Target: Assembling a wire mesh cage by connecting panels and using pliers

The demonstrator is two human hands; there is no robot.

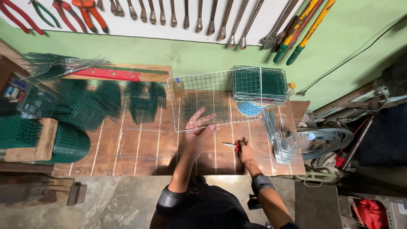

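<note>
On a slatted wooden tabletop (144, 163) under wall-hung tools: left hand (198, 124), fingers spread, flat on a light, springy mesh panel (212, 98) at center, best gripped by its rim; right hand (243, 149) pinching red pliers (234, 146).

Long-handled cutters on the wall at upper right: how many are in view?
2. One yellow-handled cutter hangs diagonally, green grips low; a second cutter hangs just left of it, parallel. Their heads run past the top edge, so more may hang out of view.
</note>
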